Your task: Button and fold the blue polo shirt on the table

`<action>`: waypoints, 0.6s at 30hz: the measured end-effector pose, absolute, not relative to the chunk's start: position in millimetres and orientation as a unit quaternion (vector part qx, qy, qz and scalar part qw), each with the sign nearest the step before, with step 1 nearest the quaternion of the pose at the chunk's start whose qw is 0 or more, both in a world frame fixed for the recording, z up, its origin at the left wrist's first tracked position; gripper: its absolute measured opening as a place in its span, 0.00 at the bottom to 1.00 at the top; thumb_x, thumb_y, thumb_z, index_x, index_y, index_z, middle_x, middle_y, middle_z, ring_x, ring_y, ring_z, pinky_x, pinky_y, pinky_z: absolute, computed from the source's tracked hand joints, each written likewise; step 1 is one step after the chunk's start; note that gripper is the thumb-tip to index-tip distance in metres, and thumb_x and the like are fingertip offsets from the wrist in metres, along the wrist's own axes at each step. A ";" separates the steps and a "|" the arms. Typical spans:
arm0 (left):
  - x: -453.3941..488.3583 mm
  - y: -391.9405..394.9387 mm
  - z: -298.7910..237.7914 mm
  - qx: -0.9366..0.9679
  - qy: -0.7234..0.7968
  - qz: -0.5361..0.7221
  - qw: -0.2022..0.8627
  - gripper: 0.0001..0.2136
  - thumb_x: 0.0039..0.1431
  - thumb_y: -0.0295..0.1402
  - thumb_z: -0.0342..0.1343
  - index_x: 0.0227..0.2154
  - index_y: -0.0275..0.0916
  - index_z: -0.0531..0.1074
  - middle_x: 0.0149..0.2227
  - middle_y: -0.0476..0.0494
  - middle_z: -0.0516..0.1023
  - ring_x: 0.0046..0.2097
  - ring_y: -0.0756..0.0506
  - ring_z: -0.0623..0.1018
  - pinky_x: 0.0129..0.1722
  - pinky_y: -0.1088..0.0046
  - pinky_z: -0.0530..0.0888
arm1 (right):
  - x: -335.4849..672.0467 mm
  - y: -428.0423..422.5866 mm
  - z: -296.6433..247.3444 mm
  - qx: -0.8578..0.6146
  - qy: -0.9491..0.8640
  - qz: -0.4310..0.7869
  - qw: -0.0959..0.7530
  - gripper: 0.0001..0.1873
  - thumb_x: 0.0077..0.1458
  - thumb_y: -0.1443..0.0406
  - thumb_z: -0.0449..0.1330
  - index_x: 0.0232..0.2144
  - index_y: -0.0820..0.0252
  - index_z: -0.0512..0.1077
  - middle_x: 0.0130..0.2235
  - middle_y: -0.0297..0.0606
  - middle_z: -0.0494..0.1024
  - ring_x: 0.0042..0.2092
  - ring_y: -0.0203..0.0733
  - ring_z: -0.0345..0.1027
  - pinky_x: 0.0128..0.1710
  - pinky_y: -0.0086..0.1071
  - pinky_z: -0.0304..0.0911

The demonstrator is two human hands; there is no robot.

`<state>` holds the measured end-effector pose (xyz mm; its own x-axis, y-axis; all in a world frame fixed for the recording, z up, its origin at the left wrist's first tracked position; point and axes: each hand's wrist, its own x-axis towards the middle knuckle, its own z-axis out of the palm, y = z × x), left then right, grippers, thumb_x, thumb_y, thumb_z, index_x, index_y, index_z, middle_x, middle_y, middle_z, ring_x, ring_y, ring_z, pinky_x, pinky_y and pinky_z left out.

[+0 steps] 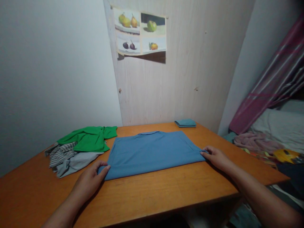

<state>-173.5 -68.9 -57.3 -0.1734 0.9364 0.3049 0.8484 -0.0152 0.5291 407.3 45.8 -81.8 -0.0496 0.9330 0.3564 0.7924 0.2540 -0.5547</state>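
A blue shirt (pixel 152 153) lies spread on the wooden table, its near edge folded over into a straight band. The dark-lined collar edge points toward the wall. My left hand (pixel 91 177) pinches the shirt's near left corner between thumb and fingers. At the near right corner, my right hand (pixel 215 156) grips the cloth the same way. The fabric stretches fairly flat between both hands, with slight creases across the middle.
Left of the shirt is a loose pile with a green T-shirt (pixel 91 139), a striped garment (pixel 63 154) and a grey garment (pixel 76 163). A folded teal cloth (pixel 185 123) sits at the table's (pixel 152 198) far right corner. Bedding (pixel 282 126) lies beyond the right edge.
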 end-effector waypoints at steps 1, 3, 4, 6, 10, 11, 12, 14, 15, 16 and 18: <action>-173.1 -69.6 -57.1 0.635 0.699 0.320 0.071 0.21 0.55 0.54 0.51 0.39 0.43 0.74 0.34 0.48 0.81 0.36 0.42 0.79 0.36 0.71 0.72 | 406.5 44.9 -81.2 -0.602 -0.717 0.099 0.337 0.14 0.53 0.53 0.57 0.30 0.56 0.73 0.29 0.36 0.77 0.33 0.45 0.70 0.32 0.33 0.61; -171.3 -71.5 -56.2 0.626 0.705 0.325 0.071 0.21 0.54 0.54 0.51 0.38 0.43 0.74 0.34 0.48 0.81 0.35 0.42 0.79 0.35 0.71 0.72 | 405.1 43.1 -80.3 -0.604 -0.719 0.090 0.333 0.14 0.53 0.53 0.57 0.30 0.56 0.73 0.29 0.36 0.77 0.32 0.44 0.70 0.31 0.33 0.61; -170.2 -72.4 -55.7 0.621 0.710 0.326 0.066 0.21 0.53 0.54 0.52 0.38 0.43 0.74 0.33 0.48 0.81 0.35 0.42 0.78 0.34 0.71 0.71 | 404.8 42.5 -80.4 -0.605 -0.720 0.086 0.330 0.15 0.54 0.52 0.57 0.31 0.56 0.73 0.29 0.36 0.77 0.32 0.44 0.70 0.31 0.33 0.61; -168.2 -74.2 -55.2 0.607 0.722 0.328 0.050 0.20 0.53 0.53 0.52 0.37 0.43 0.74 0.34 0.48 0.80 0.35 0.42 0.78 0.34 0.71 0.71 | 405.4 42.0 -82.0 -0.612 -0.718 0.081 0.322 0.16 0.54 0.51 0.57 0.32 0.55 0.74 0.30 0.36 0.78 0.32 0.45 0.71 0.32 0.33 0.61; -167.4 -76.3 -56.2 0.587 0.730 0.345 0.056 0.18 0.55 0.50 0.50 0.36 0.42 0.73 0.32 0.47 0.80 0.35 0.42 0.78 0.33 0.71 0.70 | 413.0 45.8 -90.9 -0.631 -0.703 0.074 0.321 0.19 0.54 0.48 0.57 0.37 0.55 0.75 0.32 0.37 0.79 0.34 0.47 0.73 0.34 0.35 0.64; -167.6 -76.6 -56.4 0.587 0.726 0.352 0.062 0.17 0.56 0.49 0.48 0.36 0.42 0.73 0.31 0.47 0.79 0.34 0.42 0.78 0.34 0.70 0.70 | 415.9 47.7 -93.9 -0.632 -0.700 0.076 0.325 0.20 0.54 0.48 0.57 0.39 0.54 0.75 0.33 0.38 0.79 0.35 0.47 0.73 0.35 0.36 0.64; -167.6 -77.0 -56.3 0.588 0.722 0.359 0.066 0.17 0.58 0.48 0.46 0.35 0.41 0.72 0.31 0.47 0.79 0.35 0.42 0.77 0.34 0.70 0.70 | 418.8 49.8 -96.9 -0.629 -0.699 0.078 0.331 0.21 0.55 0.47 0.57 0.40 0.54 0.75 0.34 0.38 0.80 0.36 0.47 0.74 0.36 0.36 0.65; -166.6 -78.0 -55.1 0.585 0.716 0.376 0.066 0.18 0.60 0.48 0.44 0.34 0.41 0.72 0.31 0.46 0.79 0.36 0.42 0.77 0.36 0.69 0.71 | 423.5 53.6 -101.5 -0.627 -0.697 0.077 0.339 0.23 0.54 0.46 0.57 0.43 0.54 0.75 0.36 0.40 0.80 0.37 0.49 0.74 0.37 0.37 0.66; -165.6 -78.7 -54.1 0.584 0.712 0.385 0.065 0.19 0.60 0.49 0.43 0.33 0.41 0.71 0.32 0.46 0.79 0.37 0.41 0.77 0.37 0.69 0.71 | 424.9 54.8 -102.7 -0.629 -0.696 0.075 0.339 0.24 0.53 0.46 0.58 0.44 0.54 0.75 0.37 0.41 0.80 0.38 0.50 0.74 0.38 0.38 0.66; -164.4 -79.5 -53.2 0.583 0.707 0.393 0.068 0.19 0.61 0.49 0.42 0.32 0.40 0.71 0.32 0.46 0.79 0.38 0.41 0.77 0.38 0.68 0.71 | 425.3 55.2 -103.1 -0.632 -0.694 0.072 0.337 0.25 0.53 0.46 0.58 0.45 0.54 0.75 0.38 0.41 0.80 0.39 0.51 0.74 0.39 0.39 0.66; -162.1 -81.3 -51.9 0.578 0.706 0.404 0.075 0.19 0.60 0.50 0.44 0.33 0.40 0.72 0.33 0.46 0.79 0.38 0.42 0.77 0.38 0.69 0.71 | 423.4 53.7 -101.0 -0.638 -0.691 0.069 0.333 0.25 0.53 0.46 0.58 0.45 0.54 0.75 0.39 0.43 0.80 0.41 0.52 0.74 0.40 0.41 0.66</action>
